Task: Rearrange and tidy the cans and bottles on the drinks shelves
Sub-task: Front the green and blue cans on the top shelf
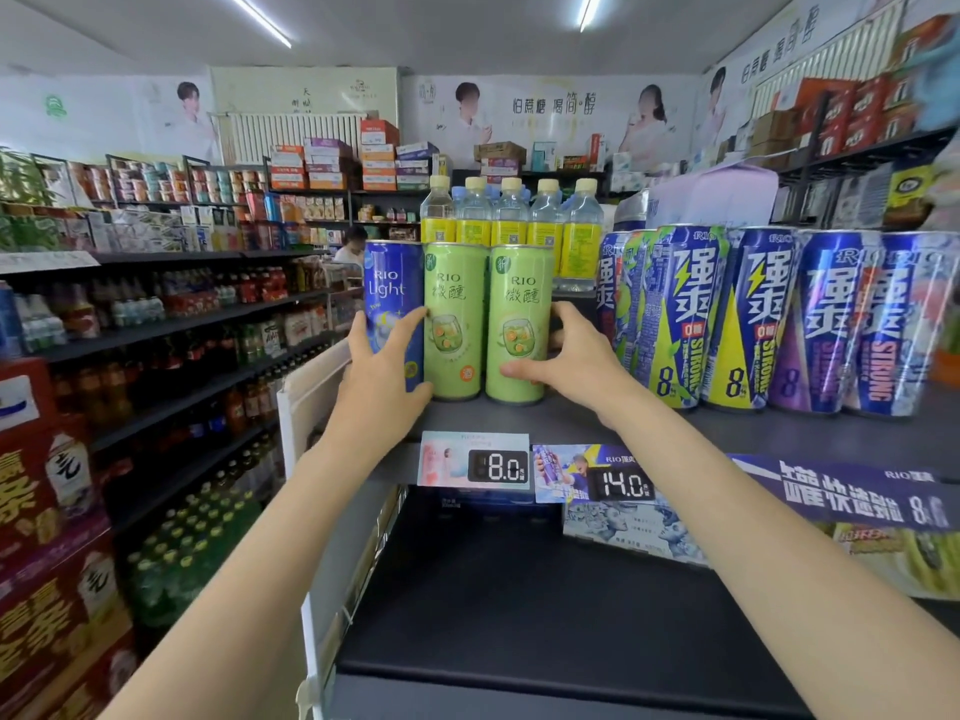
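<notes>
Top shelf [675, 428] holds a row of tall blue cans [737, 317] on the right, clear bottles [511, 220] behind. Left hand [384, 376] wraps around the blue can [392, 298] at the shelf's left end; right hand [566, 363] grips the right-hand green can [519, 314], with another green can [454, 314] standing between them.

Left arm [249, 553]: bare, stretched forward and up from the lower left.
Left hand [382, 368]: fingers spread and curved, thumb raised.
Right arm [769, 511]: bare, stretched forward from the lower right.
Right hand [569, 358]: fingers curved, thumb pointing left.
</notes>
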A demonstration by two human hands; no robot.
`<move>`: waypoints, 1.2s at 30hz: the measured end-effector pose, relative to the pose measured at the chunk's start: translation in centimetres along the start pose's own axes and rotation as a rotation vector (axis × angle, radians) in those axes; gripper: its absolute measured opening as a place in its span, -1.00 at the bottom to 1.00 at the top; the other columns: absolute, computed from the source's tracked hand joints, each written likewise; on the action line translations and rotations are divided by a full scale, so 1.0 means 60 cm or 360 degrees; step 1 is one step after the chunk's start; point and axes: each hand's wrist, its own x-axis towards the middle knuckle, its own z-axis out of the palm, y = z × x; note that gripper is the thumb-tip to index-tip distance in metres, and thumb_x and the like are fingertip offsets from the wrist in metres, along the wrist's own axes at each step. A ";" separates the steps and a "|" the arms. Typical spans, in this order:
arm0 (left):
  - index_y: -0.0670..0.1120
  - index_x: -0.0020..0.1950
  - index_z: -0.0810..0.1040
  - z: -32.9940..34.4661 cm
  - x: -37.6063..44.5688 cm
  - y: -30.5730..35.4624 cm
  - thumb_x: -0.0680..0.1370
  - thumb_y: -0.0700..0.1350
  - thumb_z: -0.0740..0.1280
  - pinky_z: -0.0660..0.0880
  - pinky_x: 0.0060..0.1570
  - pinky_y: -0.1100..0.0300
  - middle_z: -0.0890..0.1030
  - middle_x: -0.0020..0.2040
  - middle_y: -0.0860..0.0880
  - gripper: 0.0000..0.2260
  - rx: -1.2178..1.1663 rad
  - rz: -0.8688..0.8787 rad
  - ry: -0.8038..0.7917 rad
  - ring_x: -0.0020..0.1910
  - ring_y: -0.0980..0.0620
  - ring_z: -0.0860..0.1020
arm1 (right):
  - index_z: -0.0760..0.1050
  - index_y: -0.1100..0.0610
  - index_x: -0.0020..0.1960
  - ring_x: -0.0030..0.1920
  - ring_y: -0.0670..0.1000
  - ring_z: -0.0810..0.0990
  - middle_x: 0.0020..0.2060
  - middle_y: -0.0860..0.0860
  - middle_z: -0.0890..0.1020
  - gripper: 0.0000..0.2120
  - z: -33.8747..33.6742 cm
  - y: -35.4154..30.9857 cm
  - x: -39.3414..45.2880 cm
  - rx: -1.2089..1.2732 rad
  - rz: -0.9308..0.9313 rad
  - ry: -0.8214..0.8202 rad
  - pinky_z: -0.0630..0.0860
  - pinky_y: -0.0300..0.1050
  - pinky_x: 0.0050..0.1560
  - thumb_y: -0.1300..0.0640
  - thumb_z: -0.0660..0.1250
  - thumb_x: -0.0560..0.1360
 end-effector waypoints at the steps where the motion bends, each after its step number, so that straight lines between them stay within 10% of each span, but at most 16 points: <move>1: 0.11 0.48 0.15 -0.002 0.000 -0.001 0.51 -0.23 0.33 0.22 0.33 0.04 -0.09 0.52 -0.22 -0.38 0.0010 -0.0023 -0.0036 0.44 -0.21 0.18 | 0.27 0.12 0.34 0.11 -0.03 0.49 0.21 0.04 0.53 -0.29 0.001 0.000 0.000 -0.0012 0.0004 0.0006 0.42 -0.15 0.12 0.07 0.55 0.31; 12: 0.05 0.41 0.31 0.005 -0.004 -0.008 0.50 -0.24 0.30 0.33 0.27 0.01 0.09 0.47 -0.22 -0.49 -0.0038 0.0007 0.0082 0.36 -0.25 0.28 | 0.28 0.12 0.32 0.15 0.04 0.53 0.13 0.03 0.52 -0.34 -0.015 -0.008 -0.003 0.0029 0.0218 -0.0147 0.55 0.06 0.12 0.03 0.51 0.34; 18: -0.09 0.22 0.54 0.006 -0.023 0.016 0.48 -0.33 0.24 0.32 0.26 0.09 0.32 0.32 -0.18 -0.65 -0.0101 0.0263 0.0484 0.28 -0.12 0.35 | 0.49 0.13 0.13 -0.06 0.02 0.58 -0.05 0.02 0.60 -0.63 -0.092 0.000 -0.060 -0.0327 0.0015 0.0393 0.50 -0.07 0.03 0.07 0.49 0.38; 22: -0.02 0.23 0.55 0.028 -0.023 0.064 0.53 -0.21 0.22 0.37 0.11 0.14 0.42 0.17 -0.09 -0.70 -0.0049 0.0343 0.0133 0.07 -0.08 0.46 | 0.50 0.18 0.07 0.03 0.11 0.54 0.00 0.07 0.60 -0.70 -0.128 0.033 -0.091 -0.0618 0.0028 0.0932 0.45 -0.02 0.00 0.06 0.44 0.43; 36: 0.14 0.33 0.42 0.068 -0.033 0.123 0.60 -0.06 0.17 0.45 -0.14 0.11 0.27 0.32 -0.12 -0.69 0.0237 0.0046 -0.0157 -0.34 -0.01 0.40 | 0.28 0.18 -0.34 -0.18 0.14 0.44 -0.37 0.07 0.40 -0.56 -0.140 0.077 -0.082 -0.0702 0.0326 0.0646 0.22 -0.11 -0.30 -0.05 0.46 0.40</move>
